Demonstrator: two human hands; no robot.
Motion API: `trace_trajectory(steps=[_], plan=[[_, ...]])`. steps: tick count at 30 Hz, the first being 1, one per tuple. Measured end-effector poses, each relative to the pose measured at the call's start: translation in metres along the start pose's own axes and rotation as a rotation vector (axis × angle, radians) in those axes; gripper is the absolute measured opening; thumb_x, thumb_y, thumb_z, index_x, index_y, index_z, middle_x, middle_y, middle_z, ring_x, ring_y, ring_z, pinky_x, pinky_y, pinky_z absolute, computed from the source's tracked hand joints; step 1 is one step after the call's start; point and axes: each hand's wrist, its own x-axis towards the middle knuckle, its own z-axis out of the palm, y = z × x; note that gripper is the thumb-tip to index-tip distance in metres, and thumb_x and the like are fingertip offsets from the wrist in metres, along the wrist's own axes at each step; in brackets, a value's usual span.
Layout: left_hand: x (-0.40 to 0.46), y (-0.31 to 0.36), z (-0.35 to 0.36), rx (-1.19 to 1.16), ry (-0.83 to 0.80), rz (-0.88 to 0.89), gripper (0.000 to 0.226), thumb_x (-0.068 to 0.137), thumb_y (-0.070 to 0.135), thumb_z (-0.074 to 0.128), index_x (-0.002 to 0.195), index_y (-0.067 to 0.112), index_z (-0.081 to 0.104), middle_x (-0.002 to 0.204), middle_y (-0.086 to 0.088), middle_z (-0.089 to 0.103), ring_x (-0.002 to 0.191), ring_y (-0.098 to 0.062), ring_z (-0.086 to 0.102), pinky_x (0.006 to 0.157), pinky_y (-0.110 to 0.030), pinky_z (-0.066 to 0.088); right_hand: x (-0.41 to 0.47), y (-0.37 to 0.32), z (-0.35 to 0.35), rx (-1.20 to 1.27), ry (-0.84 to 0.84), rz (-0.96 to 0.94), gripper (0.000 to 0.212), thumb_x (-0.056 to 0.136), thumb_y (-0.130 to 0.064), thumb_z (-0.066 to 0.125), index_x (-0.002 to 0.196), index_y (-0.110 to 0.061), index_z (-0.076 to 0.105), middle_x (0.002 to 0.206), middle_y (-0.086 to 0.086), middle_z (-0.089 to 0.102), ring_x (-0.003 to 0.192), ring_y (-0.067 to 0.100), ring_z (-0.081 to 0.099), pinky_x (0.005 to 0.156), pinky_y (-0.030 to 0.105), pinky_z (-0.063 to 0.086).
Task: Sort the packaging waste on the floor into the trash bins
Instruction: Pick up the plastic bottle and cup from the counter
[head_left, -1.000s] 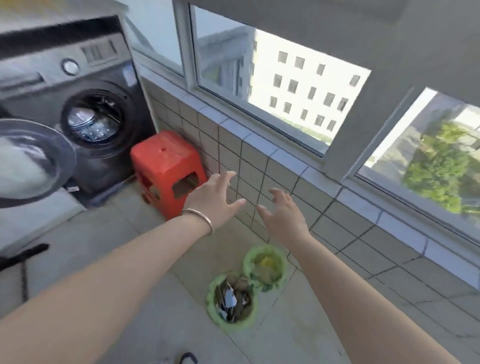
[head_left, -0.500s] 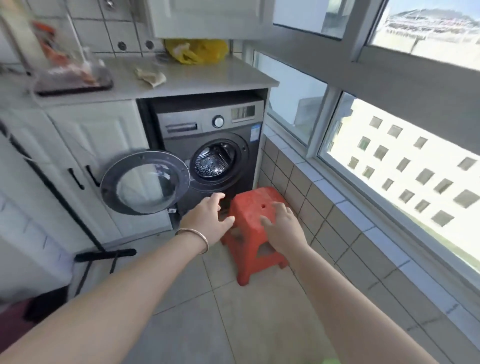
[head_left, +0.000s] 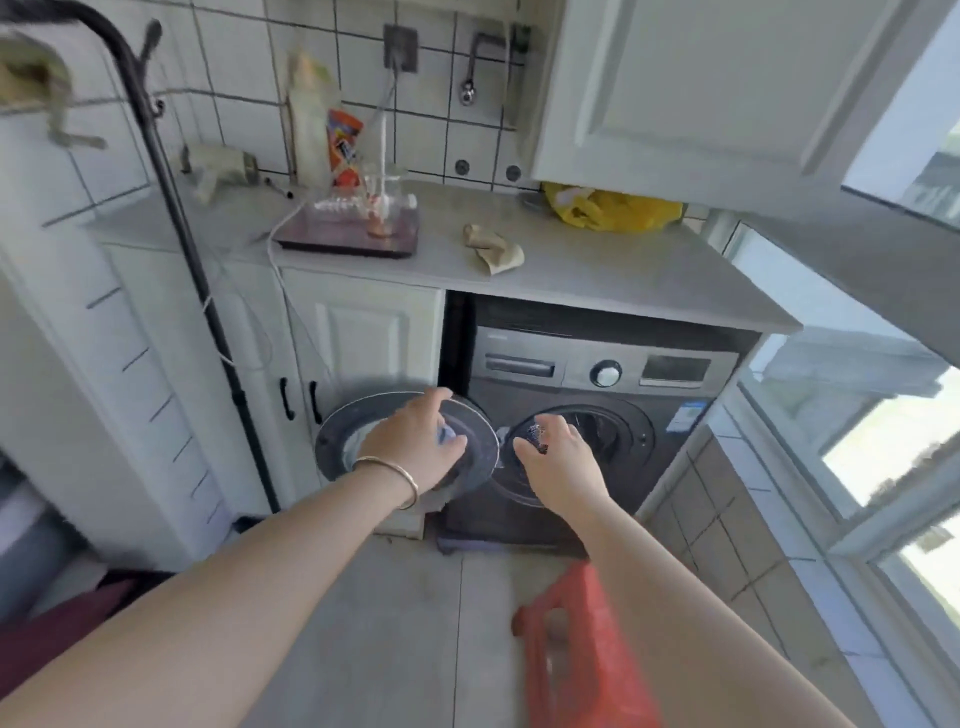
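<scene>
Both my arms reach forward over the floor. My left hand (head_left: 415, 447), with a metal bangle on its wrist, hovers in front of the washer's open round door, fingers loosely spread and holding nothing. My right hand (head_left: 561, 462) hovers in front of the drum opening, fingers relaxed and also holding nothing. No trash bins and no packaging waste are in view.
A dark washing machine (head_left: 602, 374) sits under a grey counter (head_left: 597, 270), its door (head_left: 405, 441) swung open to the left. A red plastic stool (head_left: 582, 649) stands under my right forearm. White cabinets (head_left: 358, 338) and a black pole (head_left: 208, 291) stand left; a tiled window wall (head_left: 727, 519) runs along the right.
The view has swung away from two green bins on the floor, past the red stool, up to the washing machine. Both hands stay outstretched and hold nothing.
</scene>
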Motion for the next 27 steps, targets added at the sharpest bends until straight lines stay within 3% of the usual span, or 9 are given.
trace_trajectory(steps=[4, 9, 15, 19, 22, 24, 27], plan=[[0.052, -0.035, -0.019, -0.012, 0.037, -0.094, 0.053, 0.089, 0.035, 0.052, 0.138, 0.025, 0.034, 0.127, 0.002, 0.057, 0.106, -0.020, 0.060, 0.086, -0.031, 0.048, 0.067, -0.043, 0.018, 0.003, -0.052, -0.111, 0.049, 0.094, -0.038, 0.047, 0.139, -0.020, 0.037, 0.138, 0.004, 0.046, 0.119, 0.023, 0.051, 0.092, 0.034, 0.042], [0.126, -0.083, -0.048, 0.015, 0.092, -0.154, 0.056, 0.088, 0.038, 0.051, 0.140, 0.025, 0.032, 0.128, 0.002, 0.057, 0.111, -0.021, 0.058, 0.092, -0.035, 0.047, 0.146, -0.103, 0.049, 0.029, -0.068, -0.199, 0.049, 0.095, -0.036, 0.047, 0.140, -0.019, 0.036, 0.138, 0.004, 0.047, 0.121, 0.021, 0.050, 0.090, 0.032, 0.041], [0.231, -0.135, -0.096, 0.018, 0.129, -0.155, 0.055, 0.087, 0.037, 0.053, 0.138, 0.024, 0.034, 0.127, 0.001, 0.057, 0.113, -0.021, 0.058, 0.095, -0.035, 0.046, 0.239, -0.173, 0.082, 0.085, -0.055, -0.209, 0.047, 0.095, -0.037, 0.046, 0.138, -0.020, 0.036, 0.136, 0.001, 0.047, 0.118, 0.019, 0.051, 0.082, 0.027, 0.038], [0.303, -0.162, -0.121, 0.083, 0.130, -0.118, 0.054, 0.086, 0.035, 0.054, 0.136, 0.027, 0.036, 0.125, 0.000, 0.058, 0.109, -0.023, 0.059, 0.095, -0.037, 0.047, 0.296, -0.209, 0.091, 0.183, 0.012, -0.203, 0.048, 0.093, -0.033, 0.050, 0.137, -0.021, 0.035, 0.132, 0.002, 0.050, 0.113, 0.022, 0.053, 0.086, 0.034, 0.045], [0.349, -0.173, -0.130, 0.047, 0.146, -0.130, 0.054, 0.085, 0.032, 0.057, 0.135, 0.026, 0.039, 0.122, 0.000, 0.060, 0.110, -0.023, 0.059, 0.095, -0.035, 0.047, 0.339, -0.228, 0.096, 0.258, 0.066, -0.181, 0.058, 0.090, -0.029, 0.055, 0.141, -0.023, 0.027, 0.135, 0.000, 0.046, 0.112, 0.022, 0.054, 0.086, 0.036, 0.048], [0.377, -0.179, -0.130, 0.098, 0.157, -0.123, 0.053, 0.086, 0.035, 0.057, 0.135, 0.026, 0.040, 0.122, 0.003, 0.060, 0.111, -0.022, 0.059, 0.093, -0.033, 0.046, 0.368, -0.237, 0.101, 0.293, 0.087, -0.154, 0.069, 0.087, -0.028, 0.058, 0.145, -0.021, 0.022, 0.141, 0.002, 0.042, 0.122, 0.024, 0.049, 0.094, 0.039, 0.046], [0.414, -0.187, -0.133, 0.118, 0.217, -0.120, 0.054, 0.084, 0.032, 0.060, 0.134, 0.023, 0.042, 0.127, 0.000, 0.057, 0.116, -0.024, 0.055, 0.095, -0.032, 0.043, 0.409, -0.251, 0.110, 0.364, 0.113, -0.122, 0.092, 0.078, -0.040, 0.069, 0.148, -0.018, 0.015, 0.144, 0.003, 0.038, 0.133, 0.022, 0.038, 0.106, 0.042, 0.040]])
